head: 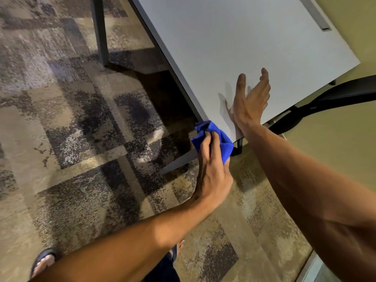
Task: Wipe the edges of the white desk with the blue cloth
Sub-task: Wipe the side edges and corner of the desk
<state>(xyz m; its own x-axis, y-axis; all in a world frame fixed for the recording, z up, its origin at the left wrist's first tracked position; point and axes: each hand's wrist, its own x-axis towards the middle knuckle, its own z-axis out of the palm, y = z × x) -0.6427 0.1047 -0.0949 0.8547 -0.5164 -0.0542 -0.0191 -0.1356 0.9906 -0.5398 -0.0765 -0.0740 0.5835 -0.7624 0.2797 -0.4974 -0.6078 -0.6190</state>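
Note:
The white desk (234,43) fills the upper right of the head view, its dark edge running diagonally down to a near corner. A crumpled blue cloth (205,130) is pressed against that corner, and my left hand (211,167) is closed on it from below. My right hand (249,102) rests on the desktop just right of the corner, fingers spread and holding nothing. The corner itself is hidden under the cloth.
Patterned grey and beige carpet (71,129) covers the floor to the left. A dark desk leg (99,31) stands at the upper left. A black chair part (329,98) reaches in from the right below the desk. My sandalled foot (43,261) is at the bottom left.

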